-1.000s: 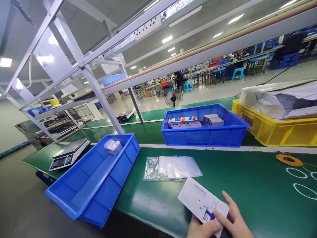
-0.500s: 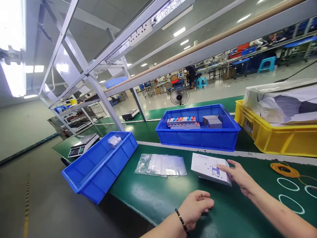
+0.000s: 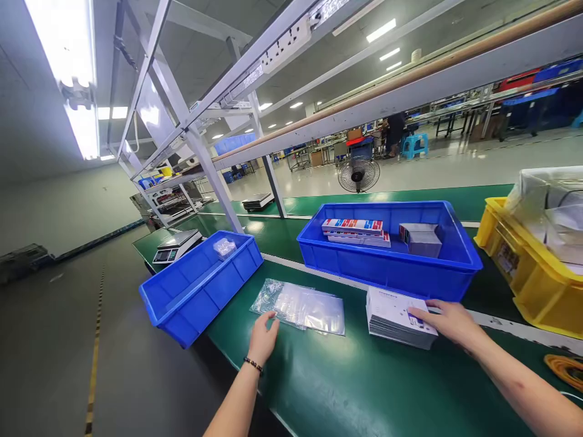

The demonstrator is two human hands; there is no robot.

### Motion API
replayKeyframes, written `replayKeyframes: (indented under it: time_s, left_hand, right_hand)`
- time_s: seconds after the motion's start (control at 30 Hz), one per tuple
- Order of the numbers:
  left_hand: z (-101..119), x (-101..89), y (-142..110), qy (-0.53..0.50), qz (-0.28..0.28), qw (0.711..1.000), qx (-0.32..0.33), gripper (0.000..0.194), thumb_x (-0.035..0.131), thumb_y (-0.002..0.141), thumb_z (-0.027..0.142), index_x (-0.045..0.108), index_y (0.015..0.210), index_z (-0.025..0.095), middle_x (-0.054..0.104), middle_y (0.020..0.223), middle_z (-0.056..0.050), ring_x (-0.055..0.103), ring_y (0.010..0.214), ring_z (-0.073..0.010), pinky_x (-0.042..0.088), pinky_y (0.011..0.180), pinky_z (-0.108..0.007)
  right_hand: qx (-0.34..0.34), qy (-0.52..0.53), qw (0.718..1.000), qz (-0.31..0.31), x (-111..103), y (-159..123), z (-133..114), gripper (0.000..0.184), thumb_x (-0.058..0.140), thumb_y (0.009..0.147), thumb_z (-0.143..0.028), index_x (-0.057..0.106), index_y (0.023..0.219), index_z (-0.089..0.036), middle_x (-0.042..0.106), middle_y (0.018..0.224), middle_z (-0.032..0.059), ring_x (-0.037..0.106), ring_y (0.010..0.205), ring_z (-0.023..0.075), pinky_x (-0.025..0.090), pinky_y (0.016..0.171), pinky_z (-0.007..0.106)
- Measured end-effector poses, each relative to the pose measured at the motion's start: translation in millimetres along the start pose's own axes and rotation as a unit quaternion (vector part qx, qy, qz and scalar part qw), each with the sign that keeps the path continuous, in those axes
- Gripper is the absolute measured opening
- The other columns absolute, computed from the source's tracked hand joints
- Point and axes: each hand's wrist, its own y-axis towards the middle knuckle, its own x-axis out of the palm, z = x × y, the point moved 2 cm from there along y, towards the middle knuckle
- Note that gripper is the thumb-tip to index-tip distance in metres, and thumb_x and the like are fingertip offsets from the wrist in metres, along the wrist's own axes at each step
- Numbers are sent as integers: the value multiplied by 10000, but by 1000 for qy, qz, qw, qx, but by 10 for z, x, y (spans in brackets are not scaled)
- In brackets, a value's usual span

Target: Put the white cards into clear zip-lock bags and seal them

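Observation:
A stack of white printed booklets [image 3: 396, 318] rests on the green table, several thin layers showing along its front side. My right hand [image 3: 450, 325] grips its right end, thumb on the top booklet and fingers at the back edge. To the left lie clear plastic bags [image 3: 321, 312], flat and overlapping. My left hand [image 3: 264, 340], with a beaded bracelet at the wrist, is at the bags' near left edge; its thumb and fingers are apart and nothing is between them. Whether its fingertips touch the bags I cannot tell.
Behind the booklets stands a blue bin [image 3: 387, 267] holding small printed boxes [image 3: 353, 226]. Another blue bin [image 3: 200, 297] with a wrapped bundle sits at the left table edge, beside a scale [image 3: 177, 246]. A yellow crate [image 3: 523, 267] and an orange cord coil [image 3: 565, 370] are at right.
My left hand has moved left to the plastic bags. The booklet stack, tilted before, now lies flat on the table with my right hand still on it. The view has turned left.

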Motion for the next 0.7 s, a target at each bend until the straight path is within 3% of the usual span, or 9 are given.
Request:
replayKeyframes:
  time_s: [0.07,0.13,0.2,0.23,0.33,0.47,0.57,0.7]
  left_hand:
    - [-14,21,219,43,3,999,14,382,424,779,282,545,1111,137,544,1217,-125,433,1176,-235,282,1017,-371]
    - [-20,76,432,84,-1,996,25,392,420,791,259,517,1160,172,504,1274,-95,372,1231,-223,198,1061,-386]
    - [-47,143,601,120,-12,992,29,414,414,802,254,486,1204,192,471,1313,-78,315,1270,-230,142,1076,-419]
    - [-71,176,663,136,-21,990,29,429,410,807,258,467,1227,189,457,1326,-79,294,1283,-240,133,1077,-434]
    - [-181,254,759,174,-45,983,28,469,367,832,285,406,1285,170,419,1356,-89,259,1299,-264,166,1069,-449]
    - [-326,294,771,210,-64,975,39,451,335,841,297,439,1272,213,366,1394,-60,186,1323,-285,151,1078,-437]
    - [-380,297,772,225,-73,970,49,434,349,830,288,468,1247,269,341,1409,-28,141,1332,-299,113,1085,-444]
    - [-398,305,775,233,-78,968,57,447,337,828,285,451,1261,275,325,1417,-36,108,1330,-334,92,1082,-472]
  right_hand:
    - [-63,-30,996,48,-35,-135,-117,402,644,587,-408,638,906,-163,574,1146,164,333,1218,418,222,1006,562]
    - [-189,-64,977,70,31,-355,-330,373,511,718,-385,603,1014,-178,523,1229,123,343,1237,340,221,1040,504]
    - [-313,-134,940,17,247,-580,-585,357,391,808,-329,581,1067,-174,531,1225,117,423,1190,283,301,1018,459]
    - [-335,-179,925,-34,405,-657,-699,361,356,833,-292,567,1100,-173,528,1236,114,433,1188,263,313,1017,443]
    - [-310,-267,901,-144,942,-666,-945,361,385,837,-188,537,1161,-142,493,1287,130,420,1207,239,316,1028,402]
    - [-255,-319,890,-203,1579,-344,-1058,341,530,822,-187,524,1160,-143,479,1289,121,436,1182,257,352,979,455]
    - [-216,-354,880,-231,1888,-156,-1065,331,541,841,-284,505,1154,-183,500,1241,73,512,1077,230,423,881,469]
    - [-171,-389,873,-239,2112,-105,-1125,325,525,850,-299,501,1152,-182,519,1202,72,544,1011,211,457,834,434]
